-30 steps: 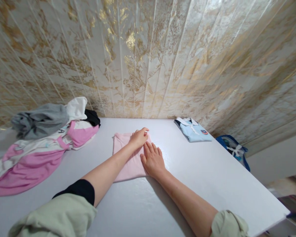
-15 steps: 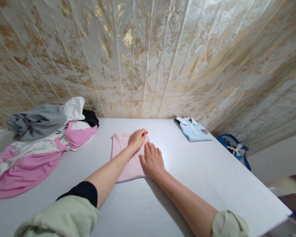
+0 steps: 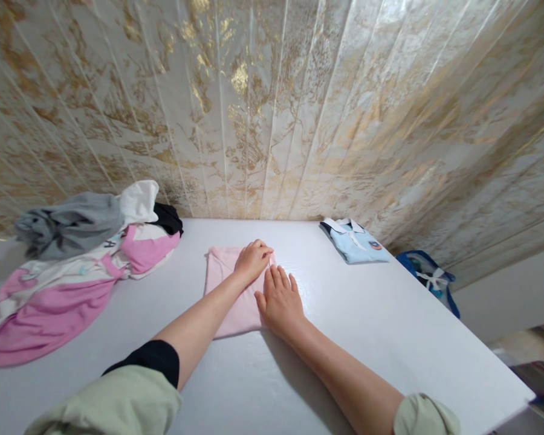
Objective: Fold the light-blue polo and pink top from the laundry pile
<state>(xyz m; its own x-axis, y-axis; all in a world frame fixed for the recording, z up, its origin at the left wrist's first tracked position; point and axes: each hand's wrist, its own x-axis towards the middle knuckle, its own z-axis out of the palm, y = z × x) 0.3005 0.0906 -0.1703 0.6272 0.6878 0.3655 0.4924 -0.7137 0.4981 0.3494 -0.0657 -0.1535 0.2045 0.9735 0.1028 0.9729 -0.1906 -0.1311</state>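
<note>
A light pink folded garment [image 3: 224, 290] lies flat on the white table in front of me, its shape roughly square. My left hand [image 3: 252, 261] reaches across it to the far right corner, where thumb and fingers are pinched together on the cloth. My right hand [image 3: 281, 299] rests palm down along the garment's right edge, fingers stretched out and a little apart, just below the left fingertips. That right edge is partly covered by both hands. What kind of garment it is cannot be made out.
Left on the white table [image 3: 362, 338] is a loose heap with a grey garment [image 3: 72, 220], a pink and white garment [image 3: 68, 302] and a black one [image 3: 167, 219]. A folded light blue collared shirt [image 3: 356, 241] lies back right. Beyond the right edge is a blue-trimmed bag [image 3: 428, 278].
My right hand has shifted very slightly, its fingers still flat on the garment's right edge. The left fingers keep to the far right corner. The camera view has tilted a little.
</note>
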